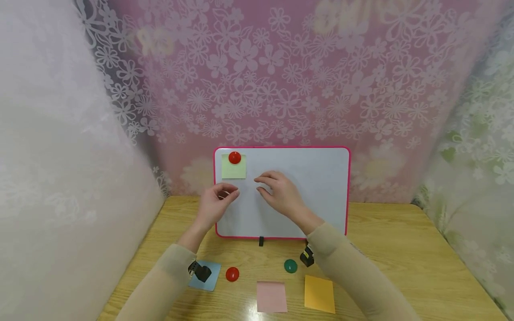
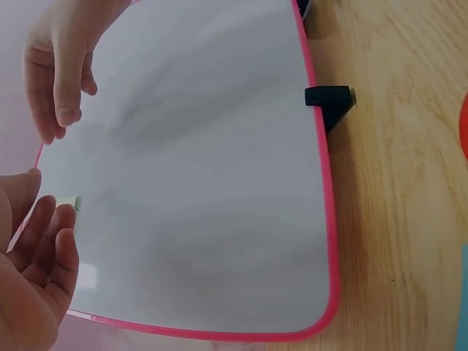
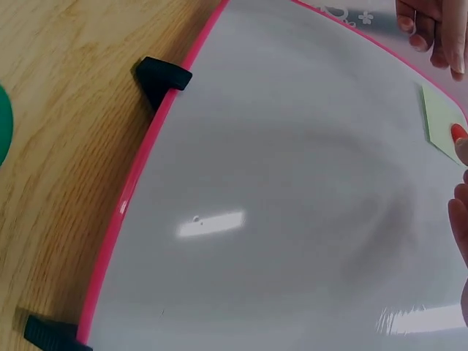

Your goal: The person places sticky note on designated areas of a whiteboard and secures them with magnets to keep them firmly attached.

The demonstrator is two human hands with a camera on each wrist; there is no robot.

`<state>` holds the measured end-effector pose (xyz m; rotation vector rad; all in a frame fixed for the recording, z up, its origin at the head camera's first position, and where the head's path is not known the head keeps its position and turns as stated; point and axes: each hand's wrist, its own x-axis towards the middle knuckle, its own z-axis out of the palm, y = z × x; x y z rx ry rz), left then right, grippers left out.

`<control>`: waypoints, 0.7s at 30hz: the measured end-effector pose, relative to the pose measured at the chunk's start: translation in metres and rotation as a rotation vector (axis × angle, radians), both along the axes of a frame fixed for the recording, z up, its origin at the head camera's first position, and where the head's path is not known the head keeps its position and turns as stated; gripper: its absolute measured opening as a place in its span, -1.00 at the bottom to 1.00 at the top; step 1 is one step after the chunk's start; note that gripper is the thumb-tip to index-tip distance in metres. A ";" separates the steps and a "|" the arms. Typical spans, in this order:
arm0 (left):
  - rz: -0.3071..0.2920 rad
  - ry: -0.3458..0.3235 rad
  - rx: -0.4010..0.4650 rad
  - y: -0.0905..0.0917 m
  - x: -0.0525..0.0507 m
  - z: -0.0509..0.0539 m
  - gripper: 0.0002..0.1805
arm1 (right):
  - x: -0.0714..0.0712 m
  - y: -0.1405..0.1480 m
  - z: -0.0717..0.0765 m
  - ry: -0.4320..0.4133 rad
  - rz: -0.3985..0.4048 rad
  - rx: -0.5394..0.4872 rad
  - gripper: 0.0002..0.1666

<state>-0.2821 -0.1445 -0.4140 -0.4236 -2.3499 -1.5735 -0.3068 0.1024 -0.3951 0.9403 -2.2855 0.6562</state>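
A whiteboard (image 1: 309, 187) with a pink frame stands upright at the back of the table. On its upper left a red round magnet (image 1: 234, 157) sits over a pale green sticky note (image 1: 234, 171). My left hand (image 1: 214, 205) is in front of the board just below that note, fingers loosely bent with nothing between them. To its right, my right hand (image 1: 283, 196) hovers before the board's middle, thumb and fingers apart and holding nothing. The left wrist view shows a gap between the left hand (image 2: 40, 270) and the right hand (image 2: 66, 66).
On the wooden table (image 1: 381, 249) in front lie a blue sticky note (image 1: 213, 272), a red magnet (image 1: 232, 274), a green magnet (image 1: 291, 266), a pink sticky note (image 1: 271, 297) and an orange sticky note (image 1: 319, 294). Black feet (image 3: 161, 77) support the board's lower edge.
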 end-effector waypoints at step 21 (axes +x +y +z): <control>-0.129 -0.056 -0.138 -0.008 0.026 -0.021 -0.85 | 0.020 0.039 -0.020 -0.113 0.088 0.095 -0.71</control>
